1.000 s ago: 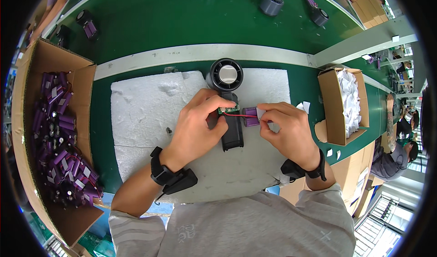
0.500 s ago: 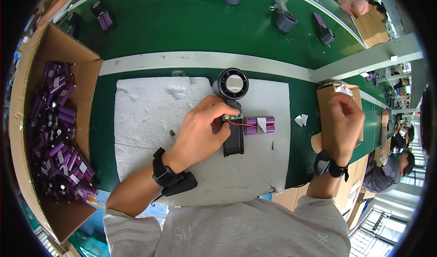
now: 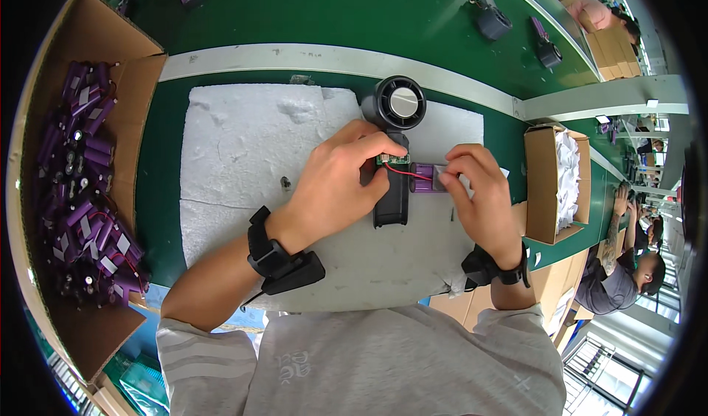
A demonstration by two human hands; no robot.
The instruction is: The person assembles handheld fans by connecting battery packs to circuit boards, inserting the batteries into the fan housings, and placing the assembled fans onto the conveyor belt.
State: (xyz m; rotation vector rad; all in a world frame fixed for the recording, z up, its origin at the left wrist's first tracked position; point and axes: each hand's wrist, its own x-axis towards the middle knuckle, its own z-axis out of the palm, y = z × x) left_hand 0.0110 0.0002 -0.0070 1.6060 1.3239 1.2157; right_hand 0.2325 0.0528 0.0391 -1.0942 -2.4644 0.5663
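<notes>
A black handheld fan [image 3: 403, 102] with a round head lies on the white foam sheet, its handle shell [image 3: 391, 208] toward me. My left hand [image 3: 332, 172] grips the handle, thumb and index finger at the small green circuit board [image 3: 398, 159] in it. A red wire [image 3: 409, 172] runs from the board to a purple two-cell battery pack [image 3: 422, 178] beside the handle. My right hand [image 3: 483, 202] has its thumb and fingers closed at the pack's right end, over a grey-white patch; its fingers partly hide the pack.
At the left stands a large cardboard box [image 3: 129, 121] full of purple battery packs. A smaller carton [image 3: 542, 187] at the right holds white paper pieces. The foam sheet [image 3: 251, 143] covers the green bench. More fans [image 3: 494, 21] lie beyond the pale rail. Other people sit at the right.
My right hand has come left from above the small carton to the battery pack. My left hand keeps its hold on the fan. The whole view has shifted slightly.
</notes>
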